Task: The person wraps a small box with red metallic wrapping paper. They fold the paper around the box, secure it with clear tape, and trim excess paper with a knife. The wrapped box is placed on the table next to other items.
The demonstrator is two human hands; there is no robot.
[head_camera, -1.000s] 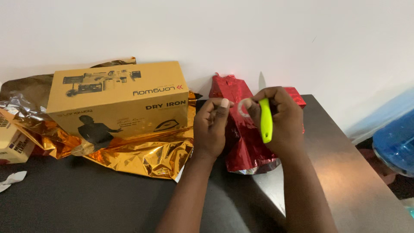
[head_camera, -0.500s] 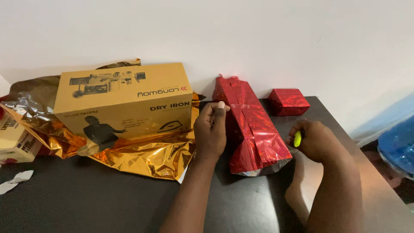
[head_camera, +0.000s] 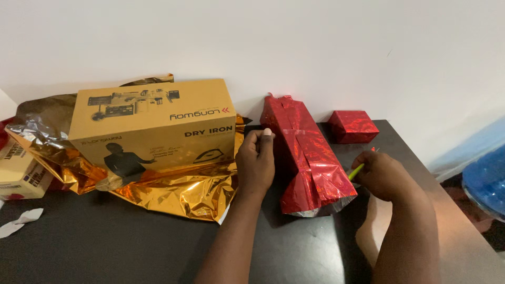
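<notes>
Looks like home room, gift-wrapping corner. Dark tabletop (head_camera: 131, 247) pushed against plain white wall (head_camera: 315, 42). Boxed household appliance in yellow carton (head_camera: 152, 123) sits on crumpled gold foil wrap (head_camera: 179, 192). Two parcels in red foil, long parcel (head_camera: 307, 158) and small parcel (head_camera: 353, 126). Blue water jug (head_camera: 486, 181) at right edge. No shop fittings, no office gear.

The long wrapped parcel (head_camera: 307, 158) lies between the cardboard box (head_camera: 152, 123) and small parcel (head_camera: 353, 126).
</notes>
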